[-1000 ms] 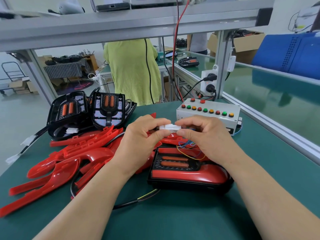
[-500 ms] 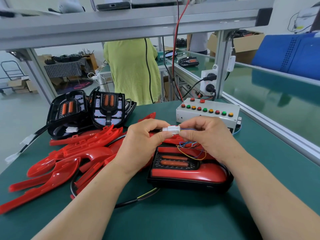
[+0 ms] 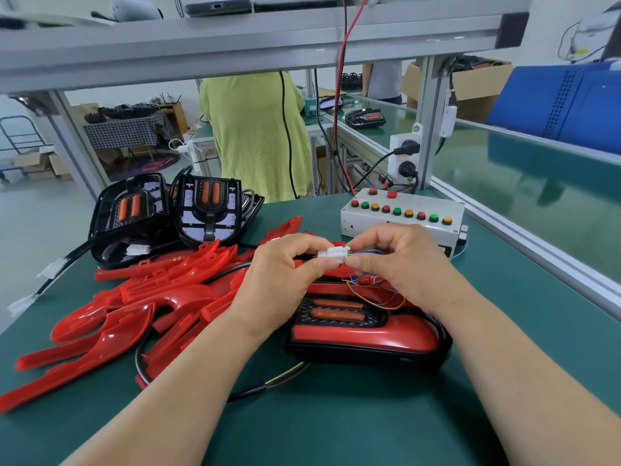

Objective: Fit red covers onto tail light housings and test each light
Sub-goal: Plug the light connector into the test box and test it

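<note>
A: Hands first. Left hand (image 3: 282,270) is raised above the green bench mat (image 3: 336,425), thumb and fingers pinched on one end of a small white plastic plug connector (image 3: 334,255). Right hand (image 3: 400,260) pinches the other end, where thin blue, yellow and red wires (image 3: 373,295) leave the connector. Both halves meet in the gap between the two hands; whether they are fully seated I cannot tell.

B: Location of the unit under test?

A: Black tail light housing with a glossy red plastic cover fitted (image 3: 366,334) lies flat on the mat directly below the hands. Two orange bar-shaped lenses show in its dark grille. The loose wires loop down onto its top edge. A black sheathed cable (image 3: 268,385) curves along the mat in front of it.

B: Remaining stock?

A: Loose pile of red curved plastic covers (image 3: 134,307) lies left of the fitted unit, overlapping one another. Behind the pile, two black housings without covers (image 3: 174,213) lean together, circuit boards and orange lenses exposed.

B: Test equipment?

A: Grey metal box with a row of red, green and amber push buttons (image 3: 403,213) sits on the mat just behind the right hand. No button is being touched. A white wall socket block with two black plugs (image 3: 405,159) is mounted on the aluminium frame post behind it. A person in a yellow-green top (image 3: 255,136) stands beyond the bench, back to the camera.
</note>
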